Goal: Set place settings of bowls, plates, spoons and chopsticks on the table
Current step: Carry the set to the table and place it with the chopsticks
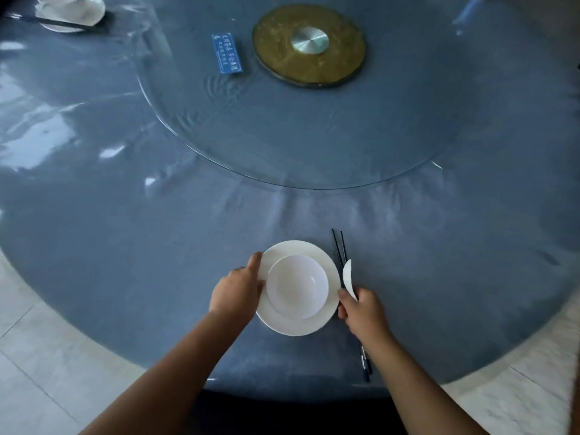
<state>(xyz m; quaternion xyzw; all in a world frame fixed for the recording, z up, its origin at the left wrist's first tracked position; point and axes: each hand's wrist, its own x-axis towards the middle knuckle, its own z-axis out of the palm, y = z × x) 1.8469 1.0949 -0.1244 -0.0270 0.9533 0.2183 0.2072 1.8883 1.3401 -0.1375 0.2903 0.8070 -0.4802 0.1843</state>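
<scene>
A white bowl (296, 285) sits on a white plate (292, 324); the left hand (237, 291) pinches the plate's rim; the right hand (364, 309) has its fingers curled round a white spoon (347, 274) and black chopsticks (340, 249).

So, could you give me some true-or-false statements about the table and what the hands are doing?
1. The bowl sits on the plate. True.
2. The left hand holds the spoon. False: it holds the plate's left rim, and the right hand grips the spoon.
3. The chopsticks are to the right of the plate. True.
4. The chopsticks are white. False: they are black.
5. A second setting stands at the far left of the table. True.
</scene>
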